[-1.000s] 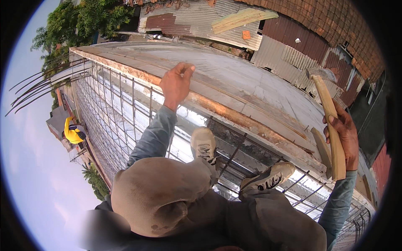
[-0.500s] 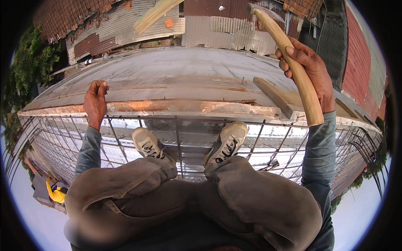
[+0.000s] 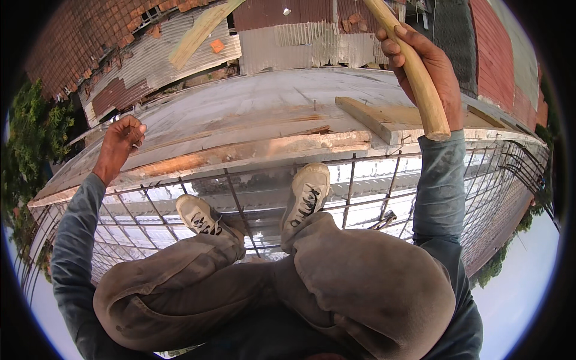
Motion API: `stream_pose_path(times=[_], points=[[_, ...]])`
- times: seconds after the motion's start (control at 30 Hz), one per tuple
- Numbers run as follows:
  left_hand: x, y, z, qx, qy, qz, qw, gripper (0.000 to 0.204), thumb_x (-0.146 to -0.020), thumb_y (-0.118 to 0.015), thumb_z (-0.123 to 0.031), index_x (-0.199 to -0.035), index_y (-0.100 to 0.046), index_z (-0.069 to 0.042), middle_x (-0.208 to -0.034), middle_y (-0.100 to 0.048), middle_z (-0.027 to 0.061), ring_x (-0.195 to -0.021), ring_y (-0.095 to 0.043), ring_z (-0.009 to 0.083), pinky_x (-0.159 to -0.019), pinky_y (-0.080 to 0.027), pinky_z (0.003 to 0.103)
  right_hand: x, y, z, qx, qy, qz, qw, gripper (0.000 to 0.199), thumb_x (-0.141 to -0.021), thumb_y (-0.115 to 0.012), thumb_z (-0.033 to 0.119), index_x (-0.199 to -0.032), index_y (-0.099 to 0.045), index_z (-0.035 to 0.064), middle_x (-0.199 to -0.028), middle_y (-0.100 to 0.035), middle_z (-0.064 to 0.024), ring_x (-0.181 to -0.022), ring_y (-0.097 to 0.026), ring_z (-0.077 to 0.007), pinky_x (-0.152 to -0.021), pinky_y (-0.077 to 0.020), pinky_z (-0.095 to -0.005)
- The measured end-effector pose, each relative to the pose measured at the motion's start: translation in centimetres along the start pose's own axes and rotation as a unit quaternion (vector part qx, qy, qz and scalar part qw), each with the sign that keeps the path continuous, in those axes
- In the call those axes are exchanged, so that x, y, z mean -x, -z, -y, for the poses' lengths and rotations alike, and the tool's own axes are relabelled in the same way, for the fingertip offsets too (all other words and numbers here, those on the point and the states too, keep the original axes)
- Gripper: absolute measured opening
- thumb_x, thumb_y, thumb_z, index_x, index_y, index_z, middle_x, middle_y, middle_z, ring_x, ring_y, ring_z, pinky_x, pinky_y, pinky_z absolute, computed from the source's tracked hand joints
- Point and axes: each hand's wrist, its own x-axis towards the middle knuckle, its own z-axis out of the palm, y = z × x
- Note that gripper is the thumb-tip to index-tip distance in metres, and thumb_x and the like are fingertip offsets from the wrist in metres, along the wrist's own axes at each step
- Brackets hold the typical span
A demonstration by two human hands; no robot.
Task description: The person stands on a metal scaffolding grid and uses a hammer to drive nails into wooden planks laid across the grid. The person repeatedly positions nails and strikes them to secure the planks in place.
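Note:
My right hand (image 3: 432,63) is wrapped round the thick, pale wooden handle (image 3: 425,84) of a hammer. Its butt points down toward my sleeve, and its head lies beyond the top edge of the view. On the left, my left hand (image 3: 123,141) hovers over the end of a worn wooden edge board (image 3: 252,153). Its fingers are curled together; whatever they may hold is hidden. A nail (image 3: 315,104) stands upright in the grey panel (image 3: 240,99) past the board. Right of it, a short timber block (image 3: 365,119) lies across the edge.
My shoes (image 3: 306,198) rest on a grid of thin steel bars (image 3: 237,198) below the board, with a bright surface underneath. Bent bar ends (image 3: 525,162) stick out at the far right. Rusty corrugated roofing (image 3: 180,66) and a loose plank (image 3: 201,36) lie beyond the panel.
My left hand has lifted off the board and moved left. The hammer has risen with my right hand, so its metal head has left the view. The view has tilted and shifted.

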Motion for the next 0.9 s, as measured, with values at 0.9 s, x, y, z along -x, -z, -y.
stream_pose_path(times=[0.9], points=[[-7.6, -25.1, -9.6, -0.277, -0.080, 0.228, 0.930, 0.038, -0.106, -0.060, -0.040, -0.120, -0.068, -0.006, -0.120, -0.072, 0.0210, -0.117, -0.067, 0.0407, -0.098, -0.050, 0.054, 5.3, -0.8, -3.9, 0.126, 0.049, -0.085, 0.987, 0.062, -0.103, -0.069, 0.014, -0.156, -0.043, -0.0055, -0.112, -0.062, -0.0159, -0.079, -0.061, -0.0107, -0.056, -0.0570, -0.0188]])
